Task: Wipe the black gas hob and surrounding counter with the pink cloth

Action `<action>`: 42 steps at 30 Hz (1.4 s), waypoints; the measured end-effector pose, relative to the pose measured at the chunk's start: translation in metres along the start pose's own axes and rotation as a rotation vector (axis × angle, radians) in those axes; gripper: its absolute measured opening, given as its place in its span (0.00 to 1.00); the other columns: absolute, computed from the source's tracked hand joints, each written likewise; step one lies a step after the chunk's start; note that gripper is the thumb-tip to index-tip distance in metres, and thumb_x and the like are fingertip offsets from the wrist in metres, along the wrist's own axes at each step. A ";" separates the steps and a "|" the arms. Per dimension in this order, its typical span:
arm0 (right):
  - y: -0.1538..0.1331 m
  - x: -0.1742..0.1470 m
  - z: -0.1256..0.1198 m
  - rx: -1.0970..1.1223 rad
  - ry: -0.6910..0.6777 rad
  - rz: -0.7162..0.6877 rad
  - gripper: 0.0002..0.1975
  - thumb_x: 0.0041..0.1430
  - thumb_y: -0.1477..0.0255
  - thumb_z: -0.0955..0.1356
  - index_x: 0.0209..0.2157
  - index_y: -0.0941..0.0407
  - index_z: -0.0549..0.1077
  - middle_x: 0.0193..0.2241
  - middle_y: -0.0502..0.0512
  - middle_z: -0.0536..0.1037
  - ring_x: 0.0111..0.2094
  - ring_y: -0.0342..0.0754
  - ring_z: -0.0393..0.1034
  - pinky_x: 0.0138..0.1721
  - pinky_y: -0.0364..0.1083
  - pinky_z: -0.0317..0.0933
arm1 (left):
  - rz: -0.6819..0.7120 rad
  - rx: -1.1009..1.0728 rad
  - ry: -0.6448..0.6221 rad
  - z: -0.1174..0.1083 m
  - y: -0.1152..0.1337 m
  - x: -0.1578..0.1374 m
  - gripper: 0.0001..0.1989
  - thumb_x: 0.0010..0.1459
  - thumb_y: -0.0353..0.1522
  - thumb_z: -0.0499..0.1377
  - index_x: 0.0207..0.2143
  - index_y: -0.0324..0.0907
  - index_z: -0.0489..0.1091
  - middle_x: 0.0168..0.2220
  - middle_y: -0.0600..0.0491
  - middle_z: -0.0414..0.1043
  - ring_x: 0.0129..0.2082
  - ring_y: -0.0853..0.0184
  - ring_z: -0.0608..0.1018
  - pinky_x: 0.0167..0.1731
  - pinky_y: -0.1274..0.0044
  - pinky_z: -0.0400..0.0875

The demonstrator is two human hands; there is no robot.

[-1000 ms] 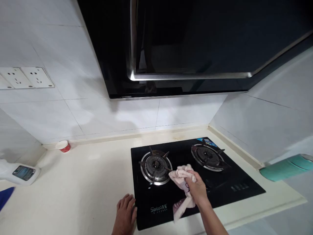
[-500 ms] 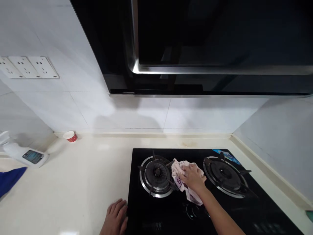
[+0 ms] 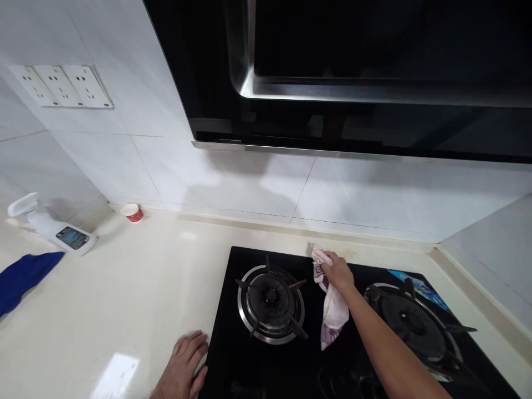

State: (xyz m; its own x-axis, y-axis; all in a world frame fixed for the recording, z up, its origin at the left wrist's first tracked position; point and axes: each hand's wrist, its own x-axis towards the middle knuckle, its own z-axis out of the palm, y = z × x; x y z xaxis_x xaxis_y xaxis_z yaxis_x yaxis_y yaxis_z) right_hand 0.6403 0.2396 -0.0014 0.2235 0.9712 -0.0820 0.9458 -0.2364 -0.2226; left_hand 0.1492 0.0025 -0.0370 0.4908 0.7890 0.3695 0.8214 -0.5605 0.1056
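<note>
Between the left burner [image 3: 271, 299] and the right burner [image 3: 407, 324] of a black cooktop [image 3: 266, 368], the person's right hand [image 3: 338, 274] grips a pale pink cloth [image 3: 334, 313] with closed fingers near its upper end. That end reaches the cooktop's back edge, while the rest trails forward over the dark glass, its purple-marked tip lowest. The left hand [image 3: 183, 366] lies palm down on the cream counter [image 3: 145, 293], holding nothing, fingers extended, just beside the cooktop's left edge; whether the thumb touches that edge cannot be told. Farther left, a red paper cup [image 3: 134, 214] stands near the wall, with a white spray bottle [image 3: 70, 235] and a blue cloth [image 3: 27, 277] beyond it.
</note>
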 end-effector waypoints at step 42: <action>-0.012 -0.166 0.003 -0.050 -0.385 -0.526 0.26 0.52 0.65 0.71 0.54 0.44 0.73 0.65 0.57 0.61 0.64 0.63 0.51 0.62 0.66 0.41 | 0.077 0.032 0.047 -0.003 -0.002 0.010 0.14 0.65 0.35 0.55 0.52 0.45 0.69 0.53 0.49 0.75 0.56 0.62 0.74 0.52 0.69 0.70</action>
State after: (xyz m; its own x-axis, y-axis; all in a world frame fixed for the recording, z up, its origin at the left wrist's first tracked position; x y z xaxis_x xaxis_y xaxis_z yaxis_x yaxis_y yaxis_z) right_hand 0.5909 0.0814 0.0120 -0.3634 0.8753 -0.3191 0.9179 0.2778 -0.2834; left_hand 0.1515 0.0109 -0.0305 0.5392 0.7311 0.4181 0.7910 -0.6100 0.0465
